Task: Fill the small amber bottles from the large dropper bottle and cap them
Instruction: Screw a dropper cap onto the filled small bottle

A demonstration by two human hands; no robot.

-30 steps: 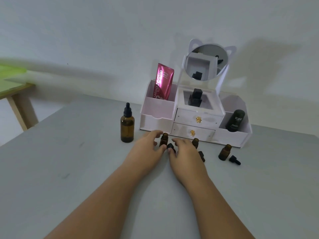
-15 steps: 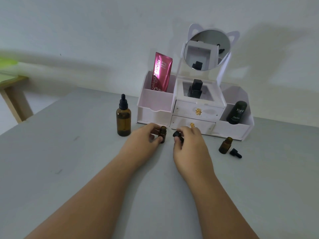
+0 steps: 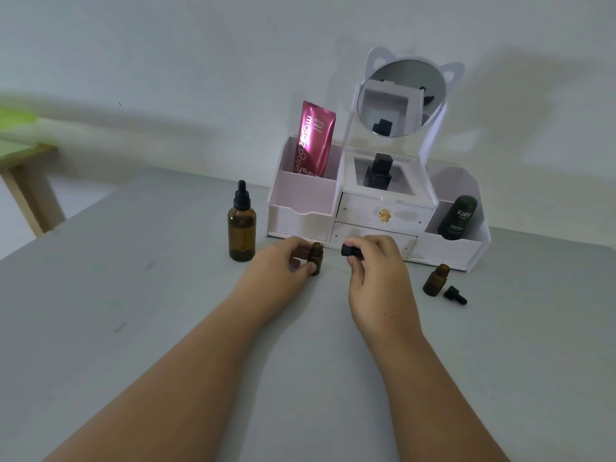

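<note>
Hands meet at the middle of the grey bench point(image 3: 133, 328): the left hand point(image 3: 283, 265) pinches a small amber bottle point(image 3: 315, 258) upright by thumb and fingers, its mouth uncovered, while the right hand point(image 3: 373, 268) is closed around a black dropper cap point(image 3: 350, 251) held just beside that mouth. Steadying the bottle on the surface likely frees the other hand to work the cap. To the left stands the large dropper bottle point(image 3: 242, 228), capped and upright, near at hand as the supply. A second small bottle point(image 3: 436, 280) waits open to the right, its own cap point(image 3: 454, 294) lying just beside it. Whether either small bottle holds liquid cannot be told. Behind, a white organizer point(image 3: 300, 208) with a cat-eared mirror point(image 3: 401, 96) keeps a pink tube point(image 3: 313, 141) and a dark green bottle point(image 3: 457, 217) clear of the work.
</note>
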